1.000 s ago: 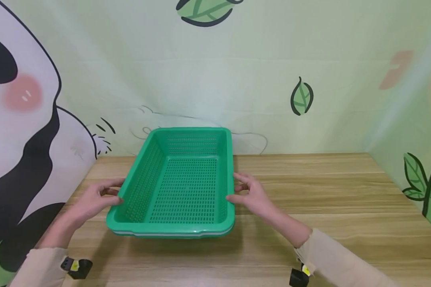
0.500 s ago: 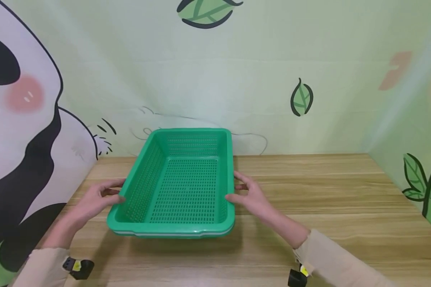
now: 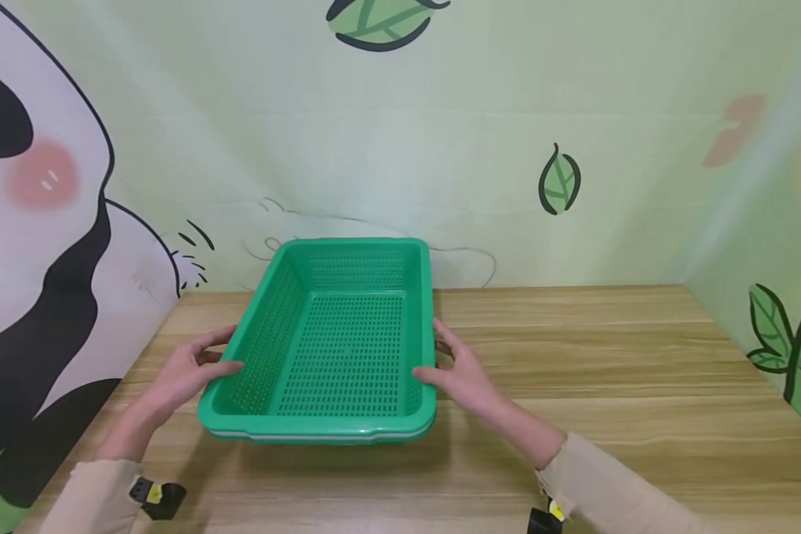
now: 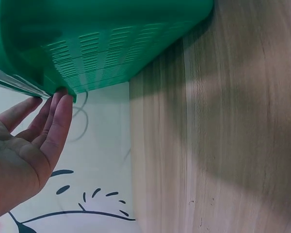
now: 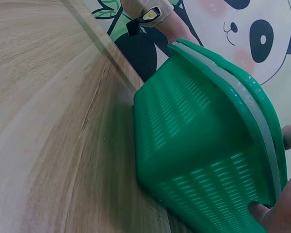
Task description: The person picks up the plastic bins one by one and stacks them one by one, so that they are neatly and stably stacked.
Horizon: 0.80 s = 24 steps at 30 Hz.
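A rectangular green plastic basket (image 3: 347, 356) with slotted walls and floor stands on the wooden table, nothing inside it. A pale strip (image 5: 242, 92) runs between two green edges at its rim. My left hand (image 3: 183, 374) grips the left long rim, thumb over the top and fingers beneath; in the left wrist view the fingertips (image 4: 63, 97) meet the underside of the rim. On the opposite long side, my right hand (image 3: 463, 374) holds the rim likewise, thumb lying over it. The right wrist view has one right fingertip (image 5: 257, 209) against the slotted outer wall.
Wood-grain table (image 3: 574, 356) extends to the right of the basket and in front of it. Behind stands a pale green backdrop (image 3: 480, 185) printed with leaves and a panda (image 3: 40, 259). Small black cameras (image 3: 163, 500) sit on both wrists.
Both hands have shifted slightly inward, and the thumbs reach farther over the basket's rims. The basket stays in the same place.
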### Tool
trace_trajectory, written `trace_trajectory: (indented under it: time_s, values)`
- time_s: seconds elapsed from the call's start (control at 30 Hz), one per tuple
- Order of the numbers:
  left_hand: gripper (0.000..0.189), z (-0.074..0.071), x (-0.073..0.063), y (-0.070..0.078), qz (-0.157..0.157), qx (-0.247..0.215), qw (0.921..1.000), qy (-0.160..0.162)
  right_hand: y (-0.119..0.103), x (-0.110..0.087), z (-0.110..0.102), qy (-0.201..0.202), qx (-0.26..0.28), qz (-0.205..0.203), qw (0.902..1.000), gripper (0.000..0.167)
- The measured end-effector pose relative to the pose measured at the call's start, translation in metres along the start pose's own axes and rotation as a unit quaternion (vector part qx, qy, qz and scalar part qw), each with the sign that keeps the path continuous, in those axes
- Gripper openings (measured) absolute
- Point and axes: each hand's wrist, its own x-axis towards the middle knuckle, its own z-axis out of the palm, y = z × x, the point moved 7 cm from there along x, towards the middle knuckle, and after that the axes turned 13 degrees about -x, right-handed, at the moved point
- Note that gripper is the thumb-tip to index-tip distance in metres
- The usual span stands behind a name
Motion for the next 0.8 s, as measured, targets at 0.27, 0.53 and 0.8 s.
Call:
trace_trajectory:
  time_s: [0.27, 0.53, 0.8]
  values:
    - [0.064, 0.000, 0.001, 0.000, 0.001, -0.009, 1.0000, -0.003, 0.001, -0.001, 0.001, -0.011, 0.026, -0.010, 0.9996, 0.081]
    - [0.063, 0.006, 0.000, 0.004, 0.011, -0.019, 0.9997, -0.006, 0.002, -0.003, -0.006, -0.016, -0.003, -0.010, 0.9998, 0.081]
    - [0.063, 0.014, 0.000, 0.008, 0.017, -0.032, 0.9993, -0.006, 0.005, -0.004, -0.014, -0.008, -0.028, -0.009, 0.9995, 0.081]
